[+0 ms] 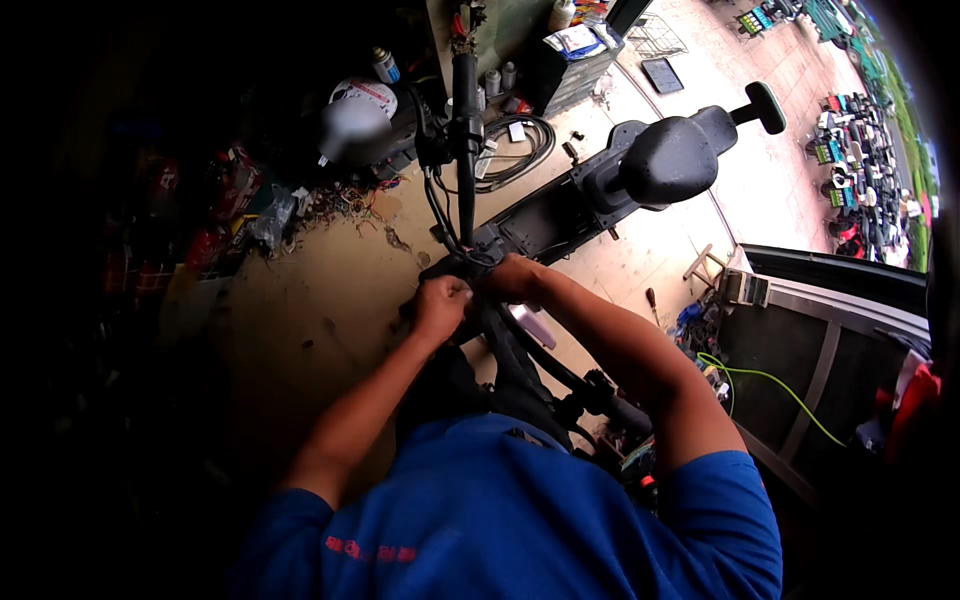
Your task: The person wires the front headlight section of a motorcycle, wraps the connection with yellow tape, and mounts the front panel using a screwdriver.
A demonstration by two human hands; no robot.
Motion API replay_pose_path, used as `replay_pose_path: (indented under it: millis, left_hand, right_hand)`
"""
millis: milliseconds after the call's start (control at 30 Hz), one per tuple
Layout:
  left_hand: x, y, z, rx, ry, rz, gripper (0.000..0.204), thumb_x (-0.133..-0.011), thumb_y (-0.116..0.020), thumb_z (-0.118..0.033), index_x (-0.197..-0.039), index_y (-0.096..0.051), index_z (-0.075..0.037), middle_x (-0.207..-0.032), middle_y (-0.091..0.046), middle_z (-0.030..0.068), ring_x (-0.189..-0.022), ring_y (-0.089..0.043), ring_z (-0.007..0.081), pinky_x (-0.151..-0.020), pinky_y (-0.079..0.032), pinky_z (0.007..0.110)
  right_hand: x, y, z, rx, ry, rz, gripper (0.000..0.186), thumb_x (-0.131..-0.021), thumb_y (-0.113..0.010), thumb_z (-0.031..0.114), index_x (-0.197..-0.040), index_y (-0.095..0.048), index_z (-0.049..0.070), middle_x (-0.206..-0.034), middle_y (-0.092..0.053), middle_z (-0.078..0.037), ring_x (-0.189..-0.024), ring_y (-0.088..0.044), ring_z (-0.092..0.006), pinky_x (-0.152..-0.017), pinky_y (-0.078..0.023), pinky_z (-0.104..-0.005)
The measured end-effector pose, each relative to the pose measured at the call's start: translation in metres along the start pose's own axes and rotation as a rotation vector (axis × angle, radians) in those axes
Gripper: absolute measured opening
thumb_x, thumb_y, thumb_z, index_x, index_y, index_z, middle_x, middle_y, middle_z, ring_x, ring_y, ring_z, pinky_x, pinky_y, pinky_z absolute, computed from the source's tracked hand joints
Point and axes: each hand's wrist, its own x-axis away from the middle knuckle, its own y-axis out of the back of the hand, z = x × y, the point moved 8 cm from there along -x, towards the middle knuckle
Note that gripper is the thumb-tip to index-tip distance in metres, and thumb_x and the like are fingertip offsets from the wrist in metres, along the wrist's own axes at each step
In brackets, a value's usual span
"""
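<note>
A black electric scooter stands in front of me, its seat toward the upper right. Its handlebar runs from the top of the picture down past my hands to a grip at the lower right. Both hands are at the middle of the bar, around the steering head. My left hand is closed there, thumb and fingers pinched together; whatever lies between them is too small to make out. Close beside it, my right hand bends over the steering head, its fingertips hidden. Black cables loop next to them.
Coiled black cable lies on the floor beyond the scooter. Loose wires and scraps pile up at the left. A screwdriver and a small wooden stool are at the right. Outside, many scooters stand in rows.
</note>
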Motion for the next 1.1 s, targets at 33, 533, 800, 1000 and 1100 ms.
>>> replay_pose_path:
  millis: [33, 533, 800, 1000, 1100]
  left_hand:
    - [0.001, 0.0, 0.002, 0.009, -0.006, -0.008, 0.009, -0.097, -0.071, -0.003, -0.102, -0.075, 0.003, -0.078, -0.072, 0.0046, -0.058, -0.062, 0.0102, -0.054, -0.049, 0.027]
    - [0.057, 0.003, -0.056, -0.132, -0.096, 0.027, 0.01, -0.095, -0.071, -0.006, -0.099, -0.074, 0.003, -0.079, -0.074, 0.0068, -0.062, -0.067, 0.0118, -0.06, -0.053, 0.03]
    - [0.073, 0.001, -0.044, -0.109, -0.187, -0.053, 0.009, -0.097, -0.07, -0.005, -0.098, -0.073, 0.004, -0.081, -0.076, 0.0087, -0.07, -0.072, 0.0136, -0.066, -0.056, 0.03]
    - [0.078, -0.004, -0.065, -0.22, -0.262, -0.089, 0.008, -0.097, -0.071, -0.004, -0.099, -0.072, 0.004, -0.081, -0.075, 0.0116, -0.074, -0.074, 0.0163, -0.069, -0.057, 0.032]
    - [0.076, -0.004, -0.058, -0.203, -0.276, -0.113, 0.008, -0.096, -0.072, -0.005, -0.098, -0.073, 0.003, -0.081, -0.076, 0.0128, -0.075, -0.075, 0.0168, -0.07, -0.057, 0.033]
  right_hand:
    - [0.006, -0.004, -0.007, -0.14, -0.122, 0.03, 0.034, -0.095, -0.07, 0.034, -0.11, -0.077, 0.004, -0.088, -0.075, -0.013, -0.078, -0.071, -0.0196, -0.069, -0.057, -0.0379]
    - [0.017, 0.025, -0.001, -0.574, -0.346, -0.206, 0.028, -0.091, -0.078, 0.029, -0.092, -0.074, 0.001, -0.069, -0.068, -0.008, -0.057, -0.064, -0.0192, -0.052, -0.052, -0.0368]
    - [0.021, 0.015, -0.012, -0.545, -0.426, -0.185, 0.031, -0.099, -0.076, 0.033, -0.088, -0.072, 0.004, -0.065, -0.063, -0.008, -0.052, -0.058, -0.0146, -0.047, -0.045, -0.032]
    - [0.041, -0.014, -0.018, -0.957, -0.477, -0.029, 0.039, -0.1, -0.075, 0.045, -0.085, -0.069, 0.01, -0.067, -0.059, 0.002, -0.054, -0.055, -0.012, -0.048, -0.042, -0.0283]
    - [0.047, -0.009, -0.013, -0.691, -0.438, -0.032, 0.055, -0.097, -0.074, 0.053, -0.068, -0.066, 0.006, -0.059, -0.059, -0.005, -0.05, -0.057, -0.0166, -0.048, -0.045, -0.0328]
